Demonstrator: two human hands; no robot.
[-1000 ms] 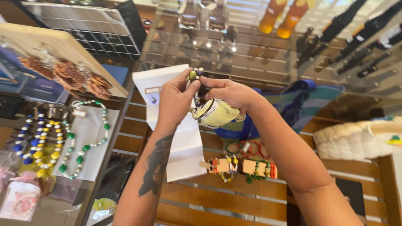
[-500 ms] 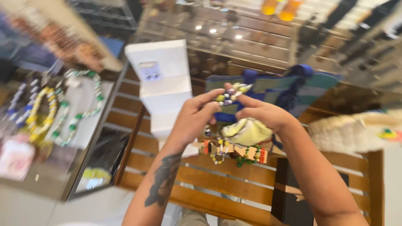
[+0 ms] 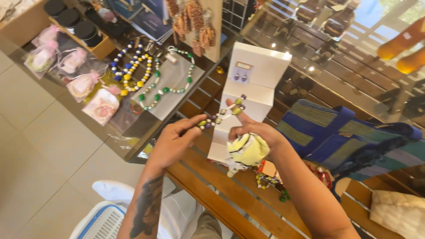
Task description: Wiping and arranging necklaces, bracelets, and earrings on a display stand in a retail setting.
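Both grips, left hand (image 3: 175, 139) and right hand (image 3: 254, 132), now stretch the pinched bead strand (image 3: 221, 114) apart.

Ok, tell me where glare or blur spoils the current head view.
Head view: bright spot reflections and window glare wash over the glass countertop at upper right, muddling what lies beneath; the left hand, right hand and bead strand are sharp; the orange shapes at the right edge are soft.
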